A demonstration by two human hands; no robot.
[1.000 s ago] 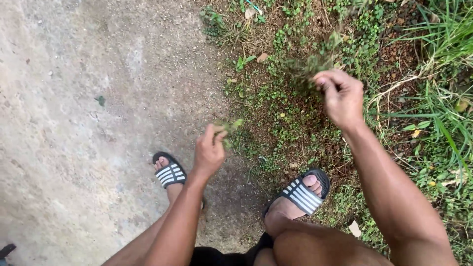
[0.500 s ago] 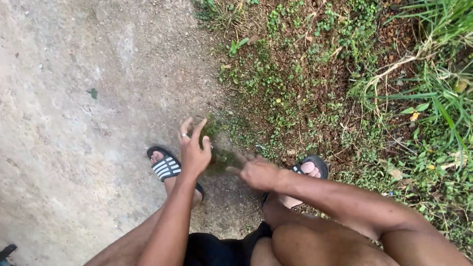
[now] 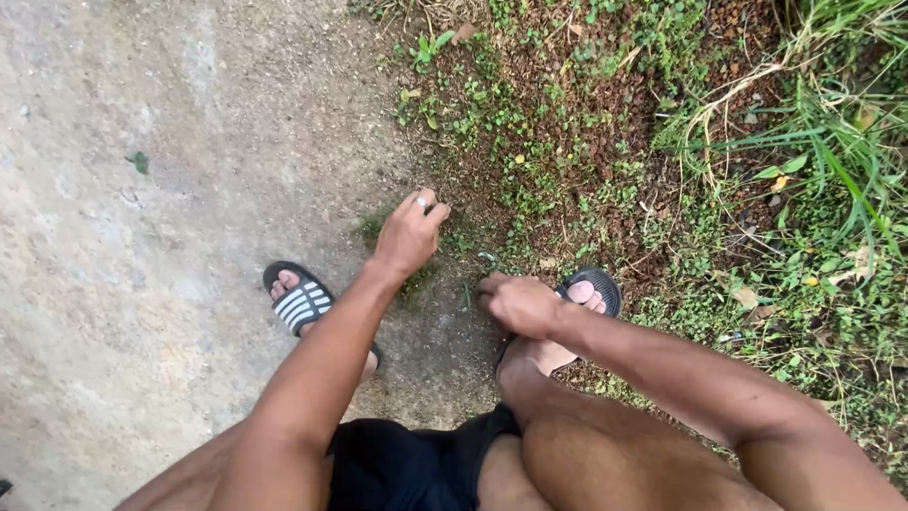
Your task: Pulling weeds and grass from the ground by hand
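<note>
From the head view, the person squats at the line where a bare dirt path (image 3: 142, 246) meets a weedy verge (image 3: 605, 161); both hands work low at that line because the small weeds (image 3: 430, 270) root there. The left hand (image 3: 409, 237) is curled down over a low green tuft, fingers bent, a ring on one; whether it actually grips stems I cannot tell. The right hand (image 3: 518, 303) is closed in a loose fist close to the soil just beside the right sandal (image 3: 591, 293); what it holds, if anything, is hidden. The left sandal (image 3: 301, 303) stands on the path; open ground lies to the left, taller grass (image 3: 832, 151) crowds the right.
</note>
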